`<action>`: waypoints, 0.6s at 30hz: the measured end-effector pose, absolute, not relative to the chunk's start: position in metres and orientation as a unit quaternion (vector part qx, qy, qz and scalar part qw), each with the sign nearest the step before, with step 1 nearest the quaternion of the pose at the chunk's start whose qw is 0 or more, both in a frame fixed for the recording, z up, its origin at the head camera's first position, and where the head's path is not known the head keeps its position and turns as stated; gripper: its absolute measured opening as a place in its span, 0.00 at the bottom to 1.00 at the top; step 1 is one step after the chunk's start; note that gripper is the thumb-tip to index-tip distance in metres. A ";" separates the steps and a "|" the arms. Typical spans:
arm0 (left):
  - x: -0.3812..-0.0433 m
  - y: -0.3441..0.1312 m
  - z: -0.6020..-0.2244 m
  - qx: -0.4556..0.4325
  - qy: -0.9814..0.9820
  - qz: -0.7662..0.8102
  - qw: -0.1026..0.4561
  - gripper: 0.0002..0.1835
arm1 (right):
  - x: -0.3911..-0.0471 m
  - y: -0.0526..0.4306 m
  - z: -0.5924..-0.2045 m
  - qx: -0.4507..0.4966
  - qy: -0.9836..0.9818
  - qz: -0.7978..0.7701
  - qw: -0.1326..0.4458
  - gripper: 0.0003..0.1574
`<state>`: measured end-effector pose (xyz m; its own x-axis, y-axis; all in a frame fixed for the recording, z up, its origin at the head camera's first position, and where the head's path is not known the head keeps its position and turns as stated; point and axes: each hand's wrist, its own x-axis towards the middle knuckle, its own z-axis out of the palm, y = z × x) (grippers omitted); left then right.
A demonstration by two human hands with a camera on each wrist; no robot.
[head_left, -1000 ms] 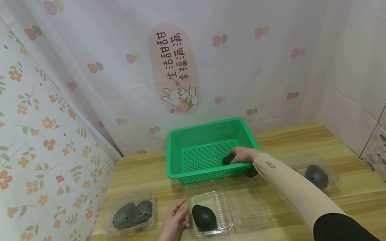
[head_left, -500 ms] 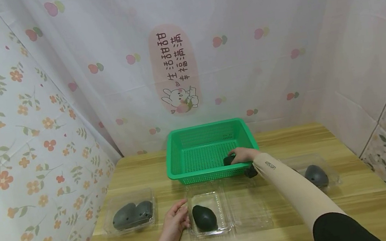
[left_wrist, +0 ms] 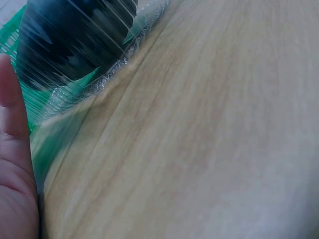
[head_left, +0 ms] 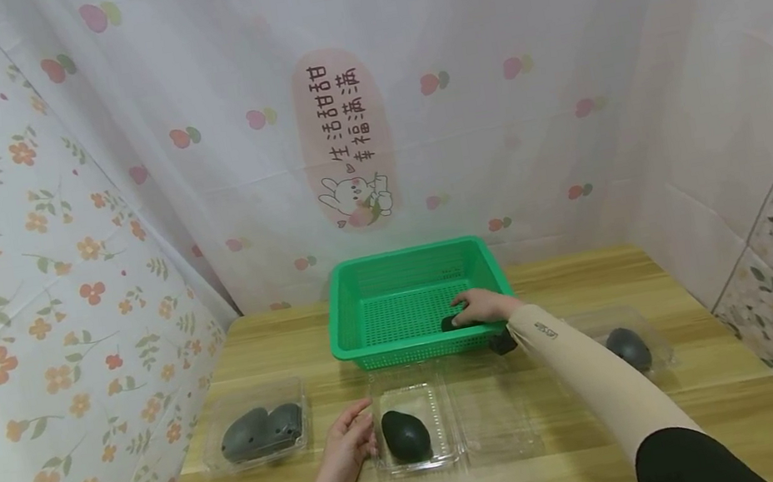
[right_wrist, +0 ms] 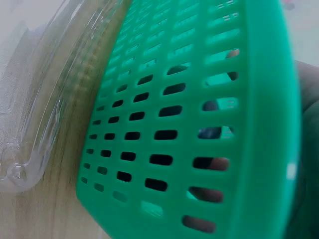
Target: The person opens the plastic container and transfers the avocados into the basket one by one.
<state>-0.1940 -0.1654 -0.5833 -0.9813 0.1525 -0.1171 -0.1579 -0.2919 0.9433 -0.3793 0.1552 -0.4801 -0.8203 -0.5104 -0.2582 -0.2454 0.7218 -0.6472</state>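
A dark green avocado (head_left: 405, 435) lies in the left half of an unlatched clear plastic clamshell box (head_left: 441, 451). My left hand (head_left: 345, 452) rests beside that box, fingertips at its left wall; in the left wrist view, a finger (left_wrist: 12, 109) stands close to the plastic. Over the near rim of the green basket (head_left: 418, 344) reaches my right hand (head_left: 485, 305), its fingers bent round another dark avocado (head_left: 448, 323) inside, near the right corner. Much of that fruit is hidden by the hand. The right wrist view shows it only as darkness behind the basket's slots (right_wrist: 164, 135).
At the left stands a closed clear box (head_left: 261, 456) with dark avocados in it. Another clear box (head_left: 666, 353), with at least one avocado, is at the right, partly behind my right sleeve. The clamshell's lid (head_left: 499, 425) lies flat, just in front of the basket.
My right hand and the avocado under it have shifted slightly left inside the basket. The left hand stays by the box. The head view has turned a little.
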 end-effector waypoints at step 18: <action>-0.195 -0.164 -0.584 -0.015 0.588 0.803 0.091 0.25 | -0.325 0.146 -0.446 -0.273 0.873 -0.385 0.121 0.33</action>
<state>-0.1945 -0.1644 -0.5836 -0.9830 0.1277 -0.1316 -0.1641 -0.2916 0.9424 -0.3251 0.1455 -0.4462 -0.8215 -0.5702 -0.0001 -0.3844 0.5539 -0.7385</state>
